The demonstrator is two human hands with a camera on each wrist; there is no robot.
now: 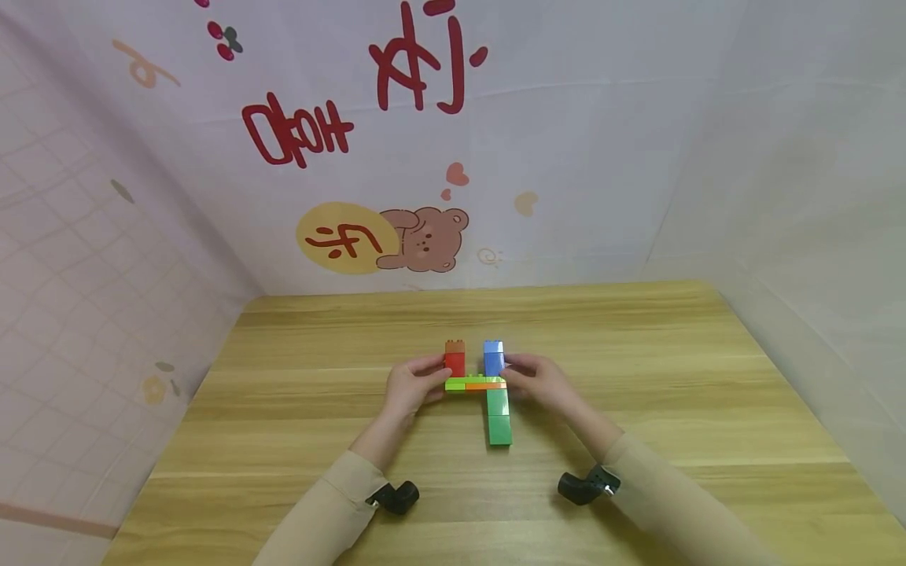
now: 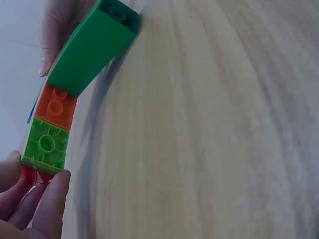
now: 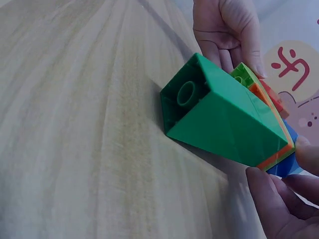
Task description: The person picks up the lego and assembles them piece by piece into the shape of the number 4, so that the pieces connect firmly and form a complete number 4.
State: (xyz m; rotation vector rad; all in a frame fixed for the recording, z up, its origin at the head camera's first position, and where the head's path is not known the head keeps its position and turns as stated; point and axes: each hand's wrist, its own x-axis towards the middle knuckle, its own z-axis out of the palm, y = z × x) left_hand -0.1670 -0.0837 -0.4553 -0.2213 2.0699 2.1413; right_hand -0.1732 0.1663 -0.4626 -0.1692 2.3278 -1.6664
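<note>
A model of toy building bricks is held between both hands above the wooden table. Green bricks (image 1: pixel 499 417) form a leg pointing toward the person. Lime bricks (image 1: pixel 473 380) and an orange brick (image 2: pixel 56 107) make the crossbar. From its far side rise a red stack (image 1: pixel 455 365) on the left and a blue stack (image 1: pixel 494 363) on the right. My left hand (image 1: pixel 408 387) pinches the red end, its thumb and fingers curled round it. My right hand (image 1: pixel 543 383) grips the blue end beside the green leg. Hollow undersides of the lime and orange bricks show in the left wrist view.
The wooden table (image 1: pixel 318 440) spreads around both hands. A white cloth wall (image 1: pixel 587 173) with red lettering and a printed bear (image 1: pixel 425 240) stands behind it. More pale cloth hangs at the left and right sides. Black wrist devices (image 1: pixel 398 498) sit at both cuffs.
</note>
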